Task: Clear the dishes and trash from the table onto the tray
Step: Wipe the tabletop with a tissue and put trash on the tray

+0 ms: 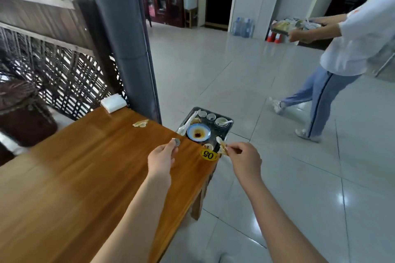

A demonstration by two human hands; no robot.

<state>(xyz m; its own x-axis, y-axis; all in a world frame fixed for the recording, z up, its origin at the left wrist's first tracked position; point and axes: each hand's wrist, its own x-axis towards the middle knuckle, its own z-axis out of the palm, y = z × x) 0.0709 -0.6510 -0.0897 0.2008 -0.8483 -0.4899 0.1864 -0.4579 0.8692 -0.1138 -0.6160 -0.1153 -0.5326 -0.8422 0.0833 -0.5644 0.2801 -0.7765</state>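
Right grip (243, 157): pinches a crumpled paper scrap (221, 145) between thumb and fingertips, just over the near edge of the tray (217, 132).
Left grip (162, 156): pinches a small round grey piece (176, 141), too blurred to name, above the counter (85, 166) near its far corner.
Step in hand: probably dropping the scrap onto the tray.
Doing it well: carry it in past the rim before letting go; aim for the dark bare patch, clear of the sauce-stained plate (198, 132); release low to avoid a flutter to the floor; follow with the round piece.
Tray load: plate, small cups (202, 114), a bowl with a spoon (221, 122), long paper wrappers (190, 120).
Left to clear: another pale scrap (140, 123) farther along the counter, well apart from both hands.
Counter: glossy orange-brown wood; yellow "05" tag (209, 155) at the corner; white napkin pack (113, 103) at the far end.
Tray position: beyond the counter's corner and seemingly lower; support hidden.
Room: shiny pale floor tiles (213, 74), grey pillar (126, 38), dark lattice screen (70, 77), another person (352, 49) walking past with a loaded second tray (297, 25).
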